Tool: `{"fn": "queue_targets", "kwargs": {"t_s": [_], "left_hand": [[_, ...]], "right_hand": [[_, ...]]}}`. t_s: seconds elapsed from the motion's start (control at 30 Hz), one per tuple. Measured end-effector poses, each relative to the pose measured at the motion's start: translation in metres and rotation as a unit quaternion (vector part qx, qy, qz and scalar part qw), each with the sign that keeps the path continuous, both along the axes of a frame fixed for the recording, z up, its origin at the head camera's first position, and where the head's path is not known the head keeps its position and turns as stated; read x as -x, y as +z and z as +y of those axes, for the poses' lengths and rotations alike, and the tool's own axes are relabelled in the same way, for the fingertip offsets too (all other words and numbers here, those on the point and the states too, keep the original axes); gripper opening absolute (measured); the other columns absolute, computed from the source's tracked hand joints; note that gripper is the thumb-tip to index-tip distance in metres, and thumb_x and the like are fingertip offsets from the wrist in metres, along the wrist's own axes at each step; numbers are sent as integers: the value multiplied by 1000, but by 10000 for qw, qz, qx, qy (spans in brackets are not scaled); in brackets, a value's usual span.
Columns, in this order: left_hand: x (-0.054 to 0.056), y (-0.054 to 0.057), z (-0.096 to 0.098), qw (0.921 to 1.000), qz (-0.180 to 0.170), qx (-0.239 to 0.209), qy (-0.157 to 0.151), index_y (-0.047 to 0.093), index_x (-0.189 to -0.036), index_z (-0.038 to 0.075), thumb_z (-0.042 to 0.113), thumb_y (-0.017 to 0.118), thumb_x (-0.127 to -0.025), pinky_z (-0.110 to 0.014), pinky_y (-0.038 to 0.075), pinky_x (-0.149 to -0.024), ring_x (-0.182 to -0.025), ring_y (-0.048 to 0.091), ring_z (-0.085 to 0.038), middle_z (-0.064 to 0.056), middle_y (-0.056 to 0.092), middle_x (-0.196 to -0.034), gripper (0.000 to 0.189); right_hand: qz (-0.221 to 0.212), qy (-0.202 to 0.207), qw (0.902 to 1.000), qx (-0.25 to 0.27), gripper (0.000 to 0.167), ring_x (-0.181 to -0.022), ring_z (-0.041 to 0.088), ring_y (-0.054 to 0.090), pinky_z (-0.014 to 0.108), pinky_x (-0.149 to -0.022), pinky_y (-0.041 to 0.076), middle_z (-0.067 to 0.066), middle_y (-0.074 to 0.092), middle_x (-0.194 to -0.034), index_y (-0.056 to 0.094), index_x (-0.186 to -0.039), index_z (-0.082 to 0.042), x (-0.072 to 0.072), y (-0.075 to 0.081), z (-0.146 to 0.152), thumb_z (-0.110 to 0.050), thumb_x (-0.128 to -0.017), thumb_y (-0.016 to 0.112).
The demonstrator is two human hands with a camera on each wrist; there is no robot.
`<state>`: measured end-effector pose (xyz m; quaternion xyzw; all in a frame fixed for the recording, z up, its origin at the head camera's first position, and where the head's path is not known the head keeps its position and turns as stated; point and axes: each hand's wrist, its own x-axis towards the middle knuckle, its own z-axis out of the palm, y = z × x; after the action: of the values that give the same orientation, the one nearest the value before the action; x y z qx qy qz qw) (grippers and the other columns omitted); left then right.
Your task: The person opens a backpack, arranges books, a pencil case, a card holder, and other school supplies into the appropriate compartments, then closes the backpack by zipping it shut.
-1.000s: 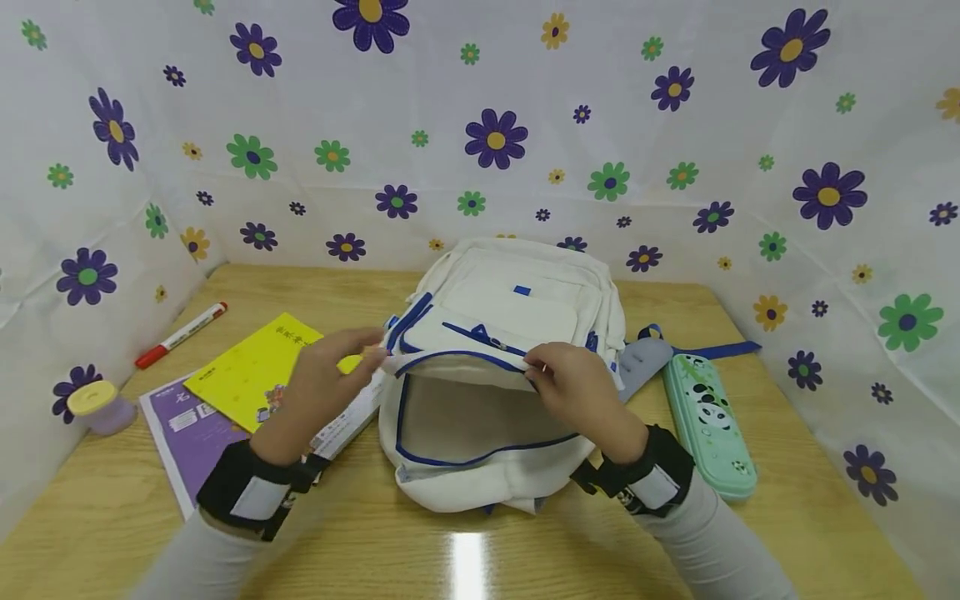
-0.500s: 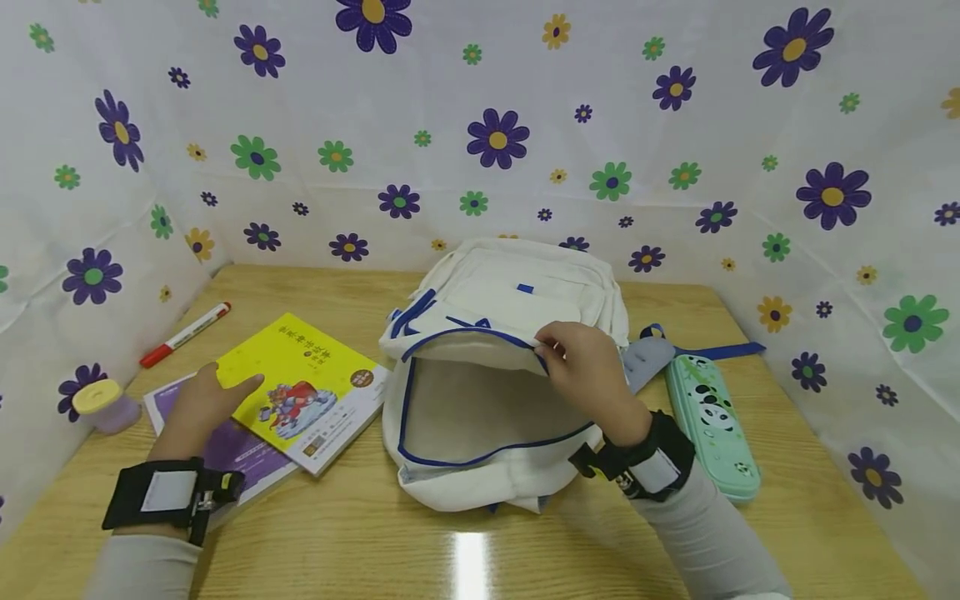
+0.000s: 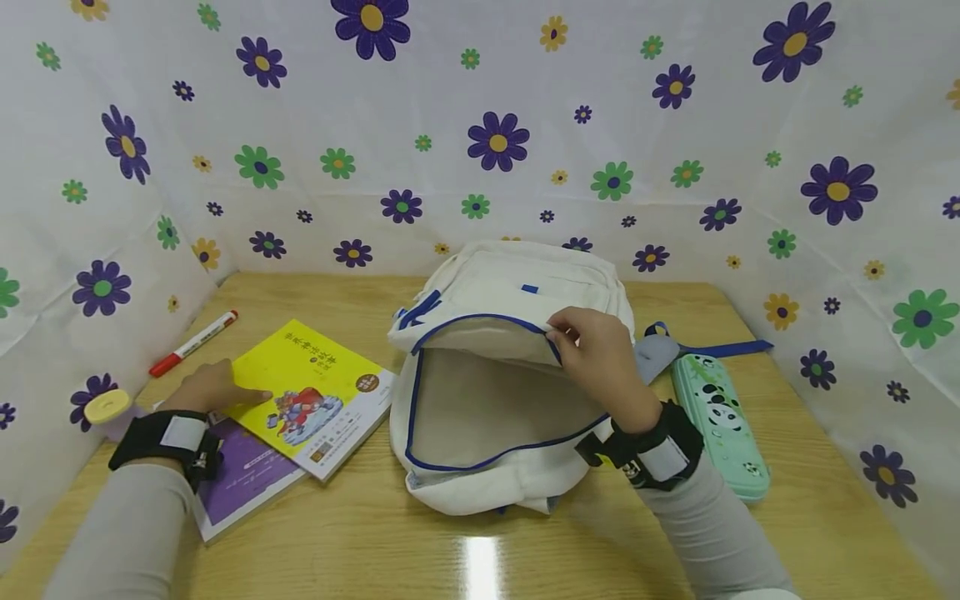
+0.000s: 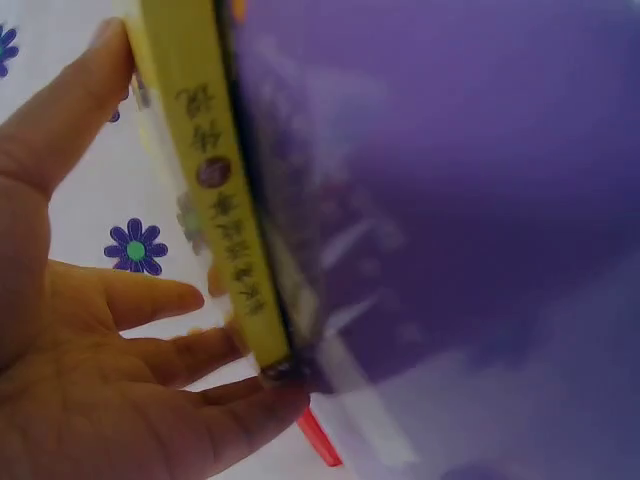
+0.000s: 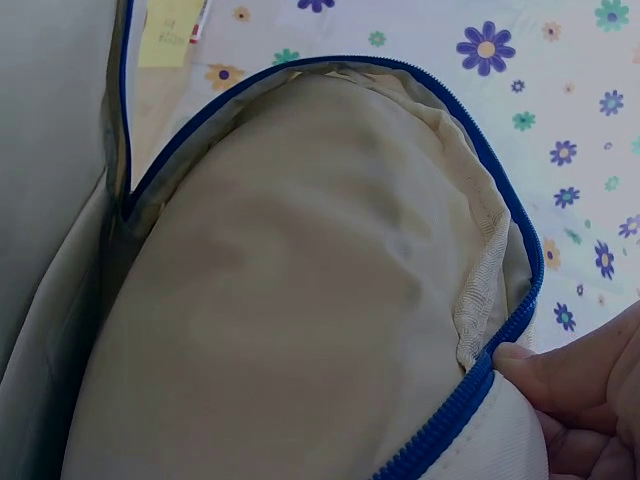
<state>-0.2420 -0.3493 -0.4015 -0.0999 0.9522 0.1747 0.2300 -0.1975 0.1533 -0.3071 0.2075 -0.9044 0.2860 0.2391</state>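
Observation:
A white backpack (image 3: 517, 492) with blue zipper trim lies on the table, its main pocket gaping toward me. My right hand (image 3: 596, 358) pinches the zipped edge of the opening flap, holding it raised; the right wrist view shows the thumb on the blue zipper (image 5: 490, 365) and the beige lining. At the left, my left hand (image 3: 201, 387) is at the spine side of a yellow book (image 3: 273, 354). Its thumb reaches over the cover, and in the left wrist view the fairly straight fingers (image 4: 160, 300) lie along the spine. A purple book (image 3: 247, 483) lies partly under the yellow one.
A green pencil case (image 3: 723, 429) with pandas lies right of the backpack, near a grey strap (image 3: 654, 357) with blue webbing. At the left are a red-capped marker (image 3: 193, 343) and a small yellow-lidded jar (image 3: 112, 412). Flower-printed cloth (image 3: 420, 83) hangs around the table.
My left hand has let go of the backpack's flap and moved left to the yellow book's edge. The right hand keeps its pinch on the flap, which it has lifted slightly.

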Motion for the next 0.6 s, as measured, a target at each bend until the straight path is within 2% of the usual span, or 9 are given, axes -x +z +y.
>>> {"fn": "queue_targets", "kwargs": {"t_s": [0.23, 0.5, 0.6], "left_hand": [[2, 0, 0, 9996, 86, 261, -59, 30, -138, -28, 50, 71, -90, -58, 50, -93, -99, 52, -47, -43, 51, -121, 101], [5, -2, -20, 9986, -502, 165, 34, 25, -142, -26, 79, 66, -78, -57, 50, -90, -99, 52, -46, -41, 50, -120, 130], [5, 2, -28, 9991, -427, -6, 40, 25, -143, -27, 77, 61, -84, -55, 49, -89, -101, 51, -47, -40, 51, -119, 125]], "right_hand": [[-78, -110, 9999, 55, 6, -75, 32, 66, 38, -66, 52, 21, 75, -88, 74, -94, 8, 5, 6, -2, 4, -90, 71], [-150, -38, 9999, 53, 7, -75, 32, 64, 37, -67, 50, 22, 75, -89, 73, -95, 8, 11, 13, -6, 4, -91, 70], [-133, -56, 9999, 28, 7, -75, 33, 64, 39, -67, 50, 21, 75, -87, 73, -95, 8, 12, 13, -5, 4, -90, 71]]}}
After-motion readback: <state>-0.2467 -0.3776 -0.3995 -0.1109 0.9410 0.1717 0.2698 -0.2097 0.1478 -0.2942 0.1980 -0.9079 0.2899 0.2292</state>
